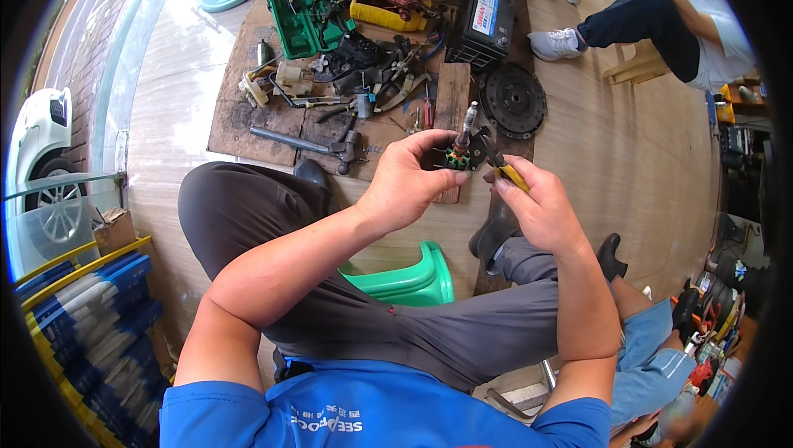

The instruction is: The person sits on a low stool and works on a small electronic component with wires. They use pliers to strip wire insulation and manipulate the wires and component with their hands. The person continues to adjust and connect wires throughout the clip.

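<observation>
Between the thumb and fingers of my left hand (402, 181) is a small motor armature (458, 156), with green and copper-coloured windings. Its metal shaft points up and away from me. My right hand (541, 206) is closed round yellow-handled pliers (513, 176). Their dark jaws lie close to the armature's right side; whether they touch it I cannot tell. Below both hands a narrow wooden plank (453, 97) lies on the work board. A hammer (310, 143) with a metal handle rests on the board left of my left hand.
Loose tools and parts cover the brown board (235, 126). Beyond are a green case (289, 31), a yellow bin (388, 14), a car battery (486, 27) and a round clutch plate (513, 101). A green stool (405, 281) stands below me. Other people sit at far right and lower right.
</observation>
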A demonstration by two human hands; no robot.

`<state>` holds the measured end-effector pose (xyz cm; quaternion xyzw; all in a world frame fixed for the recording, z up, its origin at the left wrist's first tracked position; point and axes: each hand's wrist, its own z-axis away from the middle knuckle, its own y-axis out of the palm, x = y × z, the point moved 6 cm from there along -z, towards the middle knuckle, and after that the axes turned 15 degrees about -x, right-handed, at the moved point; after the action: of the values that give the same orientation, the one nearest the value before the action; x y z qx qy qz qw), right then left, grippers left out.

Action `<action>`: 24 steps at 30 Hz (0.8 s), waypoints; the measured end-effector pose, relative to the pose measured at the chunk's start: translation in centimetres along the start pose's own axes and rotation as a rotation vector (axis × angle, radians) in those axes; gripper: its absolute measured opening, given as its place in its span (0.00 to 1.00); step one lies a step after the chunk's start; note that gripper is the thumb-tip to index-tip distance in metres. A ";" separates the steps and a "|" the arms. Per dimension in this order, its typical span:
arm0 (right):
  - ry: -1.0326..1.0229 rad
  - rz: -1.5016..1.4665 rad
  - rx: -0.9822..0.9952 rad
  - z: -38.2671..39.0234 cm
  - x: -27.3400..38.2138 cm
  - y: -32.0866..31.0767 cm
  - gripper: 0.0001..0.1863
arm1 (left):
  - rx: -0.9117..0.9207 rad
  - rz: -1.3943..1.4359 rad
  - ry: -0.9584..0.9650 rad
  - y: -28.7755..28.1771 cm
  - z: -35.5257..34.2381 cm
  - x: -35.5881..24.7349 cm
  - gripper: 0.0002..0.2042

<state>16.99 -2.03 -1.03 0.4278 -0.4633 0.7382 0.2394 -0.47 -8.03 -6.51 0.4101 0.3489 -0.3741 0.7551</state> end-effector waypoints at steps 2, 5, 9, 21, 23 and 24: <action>-0.035 0.011 -0.011 0.1 -0.1 -0.1 0.18 | 0.062 0.033 -0.021 0.2 -0.1 0.1 0.22; -0.033 0.024 -0.005 0.2 -0.1 -0.1 0.17 | 0.094 0.108 0.036 0.6 0.1 -0.4 0.20; -0.021 0.034 -0.010 0.3 0.5 -0.2 0.17 | 0.108 0.064 0.008 0.7 0.1 -0.5 0.21; -0.062 0.064 -0.015 0.6 0.7 -0.2 0.17 | 0.166 0.369 -0.167 0.9 0.1 0.5 0.25; -0.063 0.069 -0.006 0.6 0.8 -0.2 0.16 | 0.180 0.389 -0.201 1.0 0.2 0.4 0.27; -0.063 0.071 -0.001 0.6 0.9 -0.2 0.16 | 0.185 0.399 -0.212 1.0 0.3 0.3 0.27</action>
<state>16.93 -2.52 -0.07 0.4341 -0.4859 0.7322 0.1984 0.61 -7.95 -6.31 0.4968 0.1439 -0.2890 0.8056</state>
